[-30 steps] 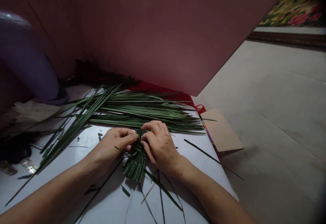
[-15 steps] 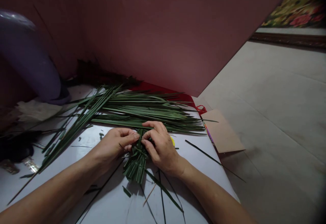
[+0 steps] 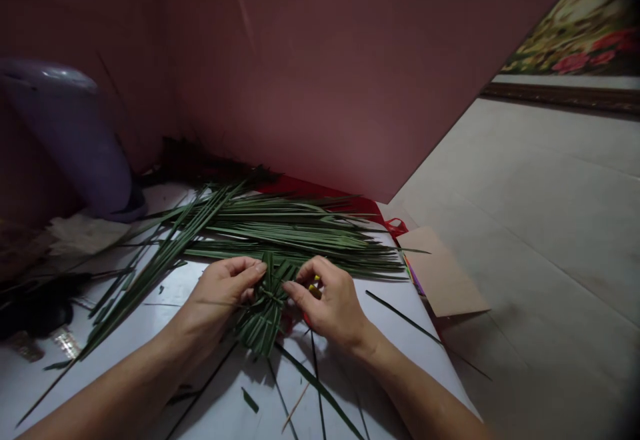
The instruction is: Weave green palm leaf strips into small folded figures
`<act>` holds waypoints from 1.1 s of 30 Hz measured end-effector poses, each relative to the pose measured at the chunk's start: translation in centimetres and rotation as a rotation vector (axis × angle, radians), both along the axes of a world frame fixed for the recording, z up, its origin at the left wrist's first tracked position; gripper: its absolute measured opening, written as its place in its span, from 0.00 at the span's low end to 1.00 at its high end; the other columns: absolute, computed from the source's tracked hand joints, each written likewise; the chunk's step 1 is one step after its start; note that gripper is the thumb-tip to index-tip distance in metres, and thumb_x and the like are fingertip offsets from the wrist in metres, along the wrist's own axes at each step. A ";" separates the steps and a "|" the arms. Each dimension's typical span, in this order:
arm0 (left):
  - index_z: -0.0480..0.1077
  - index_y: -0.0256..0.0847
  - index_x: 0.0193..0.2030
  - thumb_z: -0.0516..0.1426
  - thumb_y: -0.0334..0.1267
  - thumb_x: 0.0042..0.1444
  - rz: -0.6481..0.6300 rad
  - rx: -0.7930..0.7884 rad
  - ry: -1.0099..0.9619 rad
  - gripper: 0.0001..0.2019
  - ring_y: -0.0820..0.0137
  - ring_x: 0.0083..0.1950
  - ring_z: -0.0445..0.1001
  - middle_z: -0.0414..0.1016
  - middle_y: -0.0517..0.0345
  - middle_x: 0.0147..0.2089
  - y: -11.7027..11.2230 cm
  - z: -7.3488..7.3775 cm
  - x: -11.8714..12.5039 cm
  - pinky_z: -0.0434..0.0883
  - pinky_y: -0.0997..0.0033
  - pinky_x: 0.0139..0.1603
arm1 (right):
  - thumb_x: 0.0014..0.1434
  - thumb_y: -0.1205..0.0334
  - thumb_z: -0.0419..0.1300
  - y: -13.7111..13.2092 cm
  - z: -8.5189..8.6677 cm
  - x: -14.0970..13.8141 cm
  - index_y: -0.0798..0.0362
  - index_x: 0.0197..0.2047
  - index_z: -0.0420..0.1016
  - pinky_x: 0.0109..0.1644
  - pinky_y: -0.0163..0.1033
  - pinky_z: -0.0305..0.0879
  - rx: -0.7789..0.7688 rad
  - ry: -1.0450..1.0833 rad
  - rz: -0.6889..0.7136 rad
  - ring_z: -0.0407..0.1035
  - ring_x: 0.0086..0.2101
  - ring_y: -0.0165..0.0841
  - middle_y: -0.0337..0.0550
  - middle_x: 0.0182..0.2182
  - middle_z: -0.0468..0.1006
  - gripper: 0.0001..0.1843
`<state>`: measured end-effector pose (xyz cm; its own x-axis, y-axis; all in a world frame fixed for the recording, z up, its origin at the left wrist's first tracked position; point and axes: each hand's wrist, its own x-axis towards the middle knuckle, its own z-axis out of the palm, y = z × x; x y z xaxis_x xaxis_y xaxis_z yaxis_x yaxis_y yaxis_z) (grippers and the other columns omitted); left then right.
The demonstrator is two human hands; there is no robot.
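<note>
Between my hands is a pleated bow of green palm leaf (image 3: 263, 323), pinched and tied at its middle, with its folds fanned out above and below. My left hand (image 3: 227, 283) pinches the bow's upper left edge between thumb and fingers. On the other side, my right hand (image 3: 327, 300) has thumb and forefinger closed at its upper right edge. Something yellow and red shows partly behind the right fingers; I cannot make out what it is. A long leaf strip (image 3: 320, 387) trails from beneath the bow towards the front.
Behind my hands lies a pile of long palm leaves (image 3: 300, 230) on the white tabletop (image 3: 420, 333). A purple container (image 3: 85, 137) and crumpled tissue (image 3: 85, 232) are at the left. Loose strips and scraps lie about. A cardboard piece (image 3: 445, 273) is beyond the right edge.
The upper folds of the bow have spread wider. My right hand has shifted slightly right and down, away from the left. The view has tilted slightly upward.
</note>
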<state>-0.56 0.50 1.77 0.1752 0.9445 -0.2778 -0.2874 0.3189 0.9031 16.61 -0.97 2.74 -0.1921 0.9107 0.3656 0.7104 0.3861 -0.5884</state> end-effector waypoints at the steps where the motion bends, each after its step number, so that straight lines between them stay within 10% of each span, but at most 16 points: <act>1: 0.68 0.36 0.22 0.62 0.40 0.45 0.020 -0.004 0.001 0.10 0.81 0.18 0.57 0.61 0.67 0.17 -0.1 0.2 0.0 0.56 0.82 0.18 | 0.55 0.53 0.57 0.0 0.0 0.0 0.52 0.25 0.64 0.30 0.34 0.58 -0.048 -0.003 -0.025 0.63 0.25 0.29 0.38 0.23 0.69 0.13; 15: 0.69 0.38 0.28 0.62 0.39 0.45 0.070 -0.001 -0.097 0.08 0.81 0.18 0.60 0.65 0.67 0.19 0.0 0.6 -0.1 0.58 0.82 0.18 | 0.50 0.58 0.59 0.9 -0.5 0.2 0.55 0.22 0.67 0.20 0.30 0.53 -0.512 0.467 -0.052 0.58 0.17 0.25 0.36 0.16 0.68 0.11; 33: 0.67 0.38 0.24 0.61 0.40 0.46 -0.030 -0.061 -0.081 0.09 0.80 0.18 0.62 0.66 0.66 0.19 0.3 0.6 -0.3 0.59 0.82 0.18 | 0.53 0.61 0.57 0.9 -0.8 0.6 0.54 0.24 0.66 0.26 0.31 0.56 -0.317 0.440 0.015 0.59 0.22 0.26 0.34 0.19 0.67 0.09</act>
